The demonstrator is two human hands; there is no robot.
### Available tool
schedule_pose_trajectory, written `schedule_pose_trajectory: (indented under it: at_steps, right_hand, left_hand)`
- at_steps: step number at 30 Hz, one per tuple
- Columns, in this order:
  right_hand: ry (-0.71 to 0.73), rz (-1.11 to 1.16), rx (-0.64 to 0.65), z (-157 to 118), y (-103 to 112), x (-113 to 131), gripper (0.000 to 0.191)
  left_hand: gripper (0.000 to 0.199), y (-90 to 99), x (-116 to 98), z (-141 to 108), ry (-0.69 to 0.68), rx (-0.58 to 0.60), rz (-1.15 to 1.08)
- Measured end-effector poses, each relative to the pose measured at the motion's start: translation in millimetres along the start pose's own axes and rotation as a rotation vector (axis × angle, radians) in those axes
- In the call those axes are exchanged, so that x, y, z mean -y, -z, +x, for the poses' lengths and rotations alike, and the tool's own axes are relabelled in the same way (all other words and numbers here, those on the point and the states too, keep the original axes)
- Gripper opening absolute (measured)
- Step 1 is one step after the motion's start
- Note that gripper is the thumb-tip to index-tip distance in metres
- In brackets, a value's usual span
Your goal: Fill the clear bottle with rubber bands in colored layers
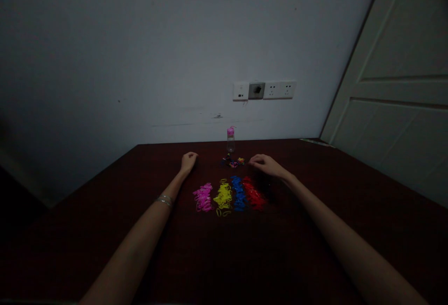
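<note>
Head view: pink bands (203, 197), yellow bands (223, 196), blue bands (239, 195) and red bands (255, 195) sit in separate strips on the worktop (217, 253), probably split so colours don't mix, with a multicoloured clump (233, 162) behind. Forearms reach in from both sides, left hand (189, 161) curled, right hand (265, 163) bent beside the clump; too dark to tell how closed either grip is, or if it's got anything

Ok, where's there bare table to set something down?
Bare tabletop shows at the near side, between left forearm and right forearm, and outside both. Crowded middle: pink bands, yellow bands, blue bands and red bands side by side, a mixed-colour bunch and bottle behind. Right of the red, too dark to tell.
</note>
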State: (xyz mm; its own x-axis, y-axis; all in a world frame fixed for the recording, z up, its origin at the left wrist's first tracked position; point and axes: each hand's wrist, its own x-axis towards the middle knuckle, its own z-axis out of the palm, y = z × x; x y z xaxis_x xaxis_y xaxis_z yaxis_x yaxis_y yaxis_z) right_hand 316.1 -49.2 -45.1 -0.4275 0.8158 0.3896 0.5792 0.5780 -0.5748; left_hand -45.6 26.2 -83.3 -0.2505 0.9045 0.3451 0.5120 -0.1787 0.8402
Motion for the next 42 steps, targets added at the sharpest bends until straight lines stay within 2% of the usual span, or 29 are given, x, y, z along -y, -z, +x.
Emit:
schedule_pose_trajectory:
  at_steps: [6,11,14,18,23,25,28,31,34,37,42]
  right_hand:
    - [-0.035,0.177,0.172,-1,12,12,0.021]
    - [-0.029,0.211,0.302,-3,9,16,0.016]
    - [-0.064,0.246,0.333,-4,6,19,0.016]
    - [-0.115,0.302,0.233,-6,7,15,0.019]
    - [-0.290,0.232,-0.055,-12,8,-17,0.024]
    - [-0.324,0.191,-0.140,-16,7,-32,0.026]
    - [-0.335,0.148,-0.216,-21,7,-48,0.027]
    - [-0.327,0.120,-0.239,-24,6,-53,0.026]
    - [-0.306,0.097,-0.224,-24,4,-53,0.024]
    - [-0.303,0.078,-0.222,-23,2,-52,0.023]
    - [-0.303,0.054,-0.218,-23,1,-52,0.023]
  left_hand:
    - [0.024,0.1,-1,-1,0.013,-0.007,0.004]
    - [0.023,1.2,-4,-4,0.020,-0.009,0.010]
    - [0.022,2.1,-6,-5,-0.011,-0.015,0.000]
    - [0.021,3.2,-11,-8,-0.022,-0.014,-0.001]
    - [0.016,0.6,-18,-9,-0.036,0.020,0.104]
    - [0.014,-2.5,-20,-8,-0.064,0.075,0.193]
    - [0.015,-10.3,-27,-9,-0.151,0.218,0.285]
    - [0.022,-22.0,-38,-15,-0.262,0.374,0.310]
    - [0.033,-34.7,-51,-23,-0.298,0.468,0.333]
    - [0.034,-44.3,-62,-29,-0.292,0.499,0.406]
    - [0.020,-52.1,-69,-31,-0.264,0.485,0.491]
